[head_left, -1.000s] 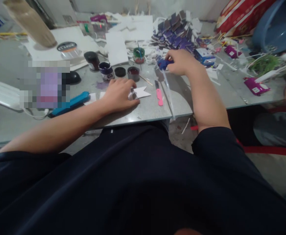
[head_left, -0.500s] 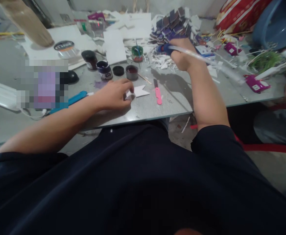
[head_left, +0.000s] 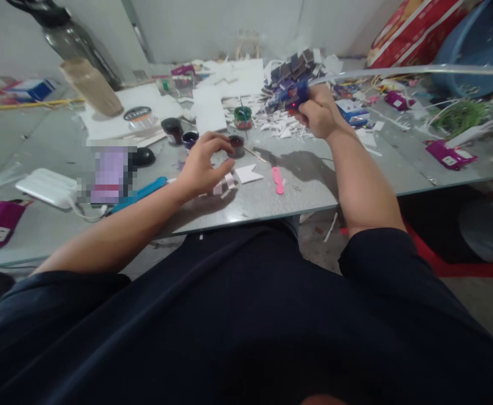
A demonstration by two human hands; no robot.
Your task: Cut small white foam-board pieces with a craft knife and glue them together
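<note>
My right hand (head_left: 319, 115) is wrapped round a blue hot glue gun (head_left: 296, 97) with a small red light. A long clear glue stick (head_left: 424, 71) juts out of its back, pointing right. The gun's nozzle is over a heap of white scraps. My left hand (head_left: 206, 163) hovers near the table's front edge, fingers curved, thumb and fingertips apart. Below it lie small pale folded pieces (head_left: 226, 184), partly hidden by the hand. A white notched card piece (head_left: 249, 173) rests beside them, and a pink-handled cutter (head_left: 278, 181) lies further right.
Paint pots stand behind my left hand: a dark jar (head_left: 171, 130), a reddish pot (head_left: 236, 147) and a green one (head_left: 242, 117). Dark-painted pieces (head_left: 292, 70) are piled at the back. On the left lie a phone (head_left: 110, 174) and white power bank (head_left: 46, 188). A blue basin (head_left: 478, 50) leans right.
The view has tilted up. My right hand has turned the glue gun, swinging its stick from slanting down to nearly level. My left fingers have parted from the small pale piece.
</note>
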